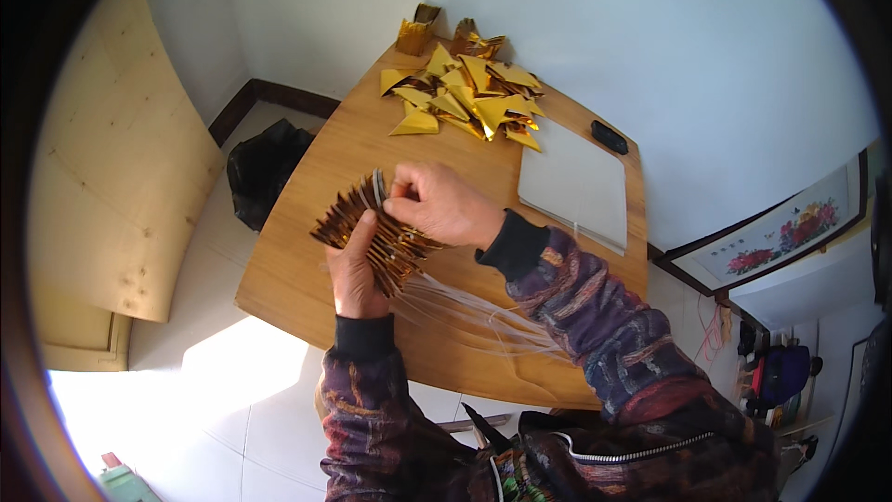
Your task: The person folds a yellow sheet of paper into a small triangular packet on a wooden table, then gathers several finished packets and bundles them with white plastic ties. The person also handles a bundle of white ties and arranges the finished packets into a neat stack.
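A thick bundle of folded gold foil pieces (359,230) is raised above the wooden table (474,335). My left hand (357,268) grips it from below, its thumb pressed over the folds. At the bundle's upper right edge, my right hand (442,202) has its thumb and forefinger pinched together beside a pale strip (378,188). Whether those fingertips hold the strip cannot be made out. Long clear plastic strands (481,314) trail over the table from beneath the bundle towards my right sleeve.
Loose gold foil triangles (460,94) are heaped at the far end, with gold stacks (416,31) behind. White sheets (575,181) and a black object (610,137) lie at the right. A black plastic bag (268,167) is on the floor, left; a framed flower picture (773,237) leans at right.
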